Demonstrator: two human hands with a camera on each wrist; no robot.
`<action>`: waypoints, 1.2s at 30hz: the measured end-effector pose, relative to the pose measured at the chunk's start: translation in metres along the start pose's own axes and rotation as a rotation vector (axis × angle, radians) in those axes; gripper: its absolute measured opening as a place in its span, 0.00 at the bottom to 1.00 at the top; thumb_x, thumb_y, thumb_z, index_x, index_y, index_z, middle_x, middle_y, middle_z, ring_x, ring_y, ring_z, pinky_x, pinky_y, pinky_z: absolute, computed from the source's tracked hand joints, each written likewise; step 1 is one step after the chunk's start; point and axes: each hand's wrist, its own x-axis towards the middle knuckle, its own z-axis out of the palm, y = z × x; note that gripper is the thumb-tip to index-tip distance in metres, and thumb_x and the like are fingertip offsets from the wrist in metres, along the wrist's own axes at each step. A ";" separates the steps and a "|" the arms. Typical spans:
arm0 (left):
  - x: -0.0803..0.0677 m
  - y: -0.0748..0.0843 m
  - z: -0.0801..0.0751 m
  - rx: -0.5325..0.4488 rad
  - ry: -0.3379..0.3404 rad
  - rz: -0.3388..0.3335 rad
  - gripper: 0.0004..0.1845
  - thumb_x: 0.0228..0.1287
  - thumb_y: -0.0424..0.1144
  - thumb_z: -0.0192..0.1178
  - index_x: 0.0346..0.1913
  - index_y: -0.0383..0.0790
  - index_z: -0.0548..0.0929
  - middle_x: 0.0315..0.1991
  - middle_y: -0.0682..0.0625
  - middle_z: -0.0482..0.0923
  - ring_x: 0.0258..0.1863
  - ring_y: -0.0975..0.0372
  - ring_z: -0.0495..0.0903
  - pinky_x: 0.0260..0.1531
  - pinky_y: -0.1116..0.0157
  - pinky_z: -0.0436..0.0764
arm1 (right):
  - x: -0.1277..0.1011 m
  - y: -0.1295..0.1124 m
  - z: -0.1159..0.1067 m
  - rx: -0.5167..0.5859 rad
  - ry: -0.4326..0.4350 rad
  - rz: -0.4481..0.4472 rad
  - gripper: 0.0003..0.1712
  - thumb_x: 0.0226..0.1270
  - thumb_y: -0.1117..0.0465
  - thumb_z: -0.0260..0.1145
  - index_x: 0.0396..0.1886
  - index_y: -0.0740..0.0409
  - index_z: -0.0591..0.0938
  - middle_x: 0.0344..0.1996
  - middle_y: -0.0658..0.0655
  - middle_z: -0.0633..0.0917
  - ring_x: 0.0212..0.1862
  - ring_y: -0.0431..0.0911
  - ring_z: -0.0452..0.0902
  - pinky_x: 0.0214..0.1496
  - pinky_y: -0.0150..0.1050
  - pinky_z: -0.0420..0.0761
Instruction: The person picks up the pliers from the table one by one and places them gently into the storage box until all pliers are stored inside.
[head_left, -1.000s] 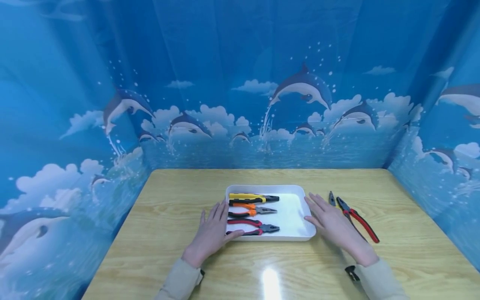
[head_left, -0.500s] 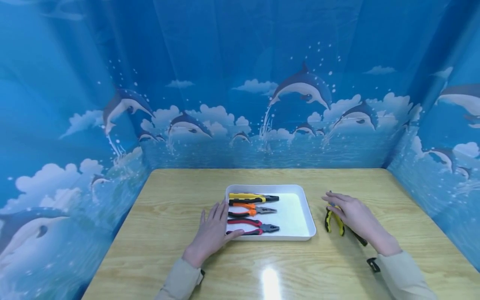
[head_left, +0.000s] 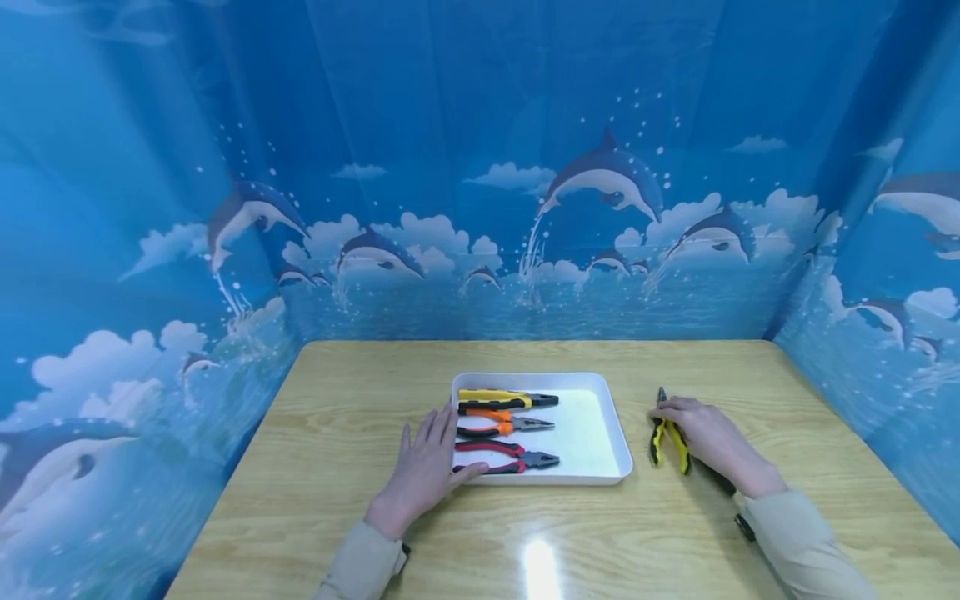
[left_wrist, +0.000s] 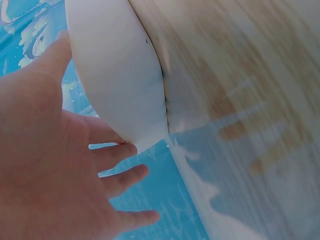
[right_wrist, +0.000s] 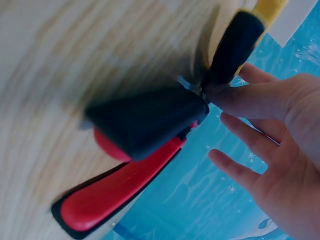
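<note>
My left hand (head_left: 423, 479) rests against the left end of the white tray (head_left: 618, 442), fingers stretched out and thumb along the front rim. Inside the tray lie pliers with yellow handles (head_left: 495, 397), long-nose pliers with orange handles (head_left: 498, 423) and pliers with red handles (head_left: 502, 450). To the right of it, my right hand (head_left: 712, 437) pinches long-nose pliers with yellow and black handles (head_left: 681, 450) near the pivot, between thumb and forefinger. Under that hand lie red and black pliers (right_wrist: 125, 187), mostly hidden in the head view.
The wooden table (head_left: 360, 375) extends around the tray. A blue curtain (head_left: 450, 167) printed with dolphins stands at its back and sides. Light reflects off the tabletop near the front.
My right hand has left the tray's right end, moved right to the pliers on the table and closed its fingertips on the yellow pair. My left hand stays at the tray.
</note>
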 end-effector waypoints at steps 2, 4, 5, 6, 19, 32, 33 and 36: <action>0.000 0.001 0.000 -0.001 -0.004 -0.003 0.54 0.67 0.70 0.54 0.80 0.35 0.52 0.81 0.39 0.48 0.79 0.41 0.50 0.72 0.32 0.47 | 0.001 0.001 0.002 -0.004 0.004 -0.004 0.24 0.55 0.81 0.69 0.52 0.64 0.87 0.51 0.68 0.85 0.52 0.66 0.82 0.51 0.61 0.82; -0.001 0.001 0.000 -0.006 -0.007 -0.006 0.54 0.67 0.70 0.54 0.80 0.35 0.53 0.81 0.39 0.48 0.79 0.41 0.49 0.72 0.32 0.47 | 0.003 0.001 0.003 0.001 0.000 -0.008 0.25 0.53 0.78 0.73 0.53 0.64 0.86 0.50 0.68 0.85 0.51 0.65 0.82 0.51 0.61 0.82; -0.001 0.001 -0.001 -0.006 -0.008 -0.007 0.54 0.67 0.70 0.55 0.80 0.35 0.53 0.81 0.39 0.48 0.79 0.41 0.49 0.72 0.32 0.47 | 0.003 0.000 0.003 0.005 -0.001 -0.009 0.25 0.52 0.76 0.75 0.54 0.64 0.86 0.50 0.68 0.85 0.51 0.65 0.82 0.51 0.60 0.82; -0.001 0.002 -0.001 -0.009 -0.010 -0.007 0.53 0.67 0.70 0.55 0.80 0.35 0.53 0.81 0.39 0.49 0.79 0.41 0.50 0.72 0.32 0.47 | 0.004 0.000 0.004 0.010 -0.006 -0.009 0.26 0.52 0.74 0.77 0.54 0.64 0.86 0.50 0.67 0.85 0.51 0.64 0.82 0.50 0.60 0.83; -0.001 0.002 -0.003 -0.001 -0.006 -0.010 0.53 0.67 0.69 0.55 0.80 0.34 0.53 0.81 0.38 0.49 0.78 0.41 0.50 0.72 0.32 0.48 | 0.012 0.003 0.005 0.023 -0.065 -0.085 0.25 0.51 0.72 0.79 0.52 0.55 0.88 0.47 0.59 0.87 0.48 0.58 0.83 0.48 0.55 0.84; -0.002 0.001 -0.001 -0.009 0.009 0.004 0.53 0.67 0.70 0.55 0.80 0.34 0.53 0.81 0.39 0.49 0.78 0.41 0.51 0.71 0.31 0.49 | 0.019 0.016 0.008 -0.054 -0.014 -0.166 0.24 0.52 0.64 0.79 0.53 0.52 0.88 0.44 0.56 0.87 0.46 0.54 0.84 0.47 0.58 0.80; -0.002 0.000 0.000 -0.010 0.008 0.004 0.53 0.67 0.70 0.55 0.80 0.34 0.53 0.81 0.39 0.49 0.78 0.41 0.51 0.71 0.31 0.49 | 0.019 0.016 0.007 -0.061 -0.012 -0.166 0.24 0.52 0.62 0.80 0.53 0.52 0.88 0.44 0.56 0.87 0.46 0.54 0.83 0.48 0.59 0.80; -0.001 0.000 0.000 -0.014 0.003 0.004 0.54 0.67 0.70 0.54 0.80 0.35 0.52 0.81 0.39 0.48 0.78 0.41 0.50 0.71 0.31 0.48 | 0.021 0.019 0.004 -0.079 0.001 -0.154 0.25 0.52 0.61 0.80 0.53 0.53 0.88 0.44 0.57 0.86 0.46 0.55 0.83 0.48 0.60 0.80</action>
